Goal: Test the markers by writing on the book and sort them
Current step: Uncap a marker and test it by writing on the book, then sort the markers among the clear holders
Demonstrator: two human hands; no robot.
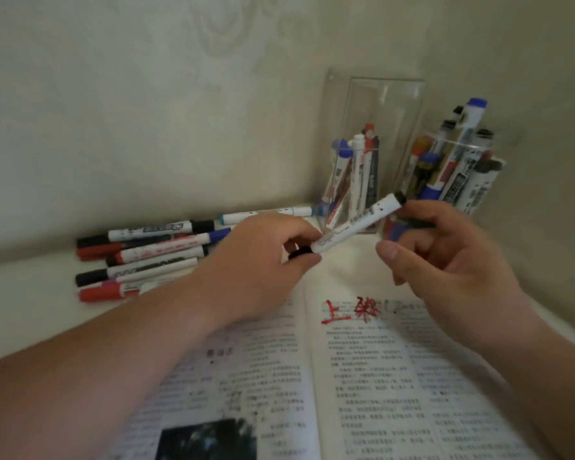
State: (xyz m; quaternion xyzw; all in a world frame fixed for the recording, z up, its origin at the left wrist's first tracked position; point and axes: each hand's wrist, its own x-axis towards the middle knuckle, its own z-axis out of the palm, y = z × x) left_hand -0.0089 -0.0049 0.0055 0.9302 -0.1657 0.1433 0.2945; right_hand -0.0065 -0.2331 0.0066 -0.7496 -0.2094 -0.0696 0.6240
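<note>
Gripping one white marker (356,224) at both ends, you have it slanted in the air above the top edge of the open book (362,376).

Left grip (269,254): thumb and fingers are pinched on the black cap (298,253) at the marker's lower end.

Right grip (445,257): fingers are curled round the upper end of the barrel, with the thumb apart below it.

Whether the cap is seated or just clear of the barrel cannot be told. The joint is blurred and partly covered by your fingers.

Finding: the step in hand is judged to be uncapping for test. The only marks on the book are red strokes (349,310) at the head of the right page, and this cap is black. Recapping cannot be ruled out.

Next move, if uncapping: pull the cap straight off along the barrel and keep it in the left grip. Then turn the tip down and write on a bare patch of page near the red strokes.

Surroundings: loose markers (146,257) lie piled on the worktop (30,300) to your left, against the wall (146,111). Behind the book, near the right grip, stand a tall holder (379,101) and a lower holder (458,145). Both are clear and hold markers upright. Which holder takes which result is not evident, so decide once the test stroke is read.
</note>
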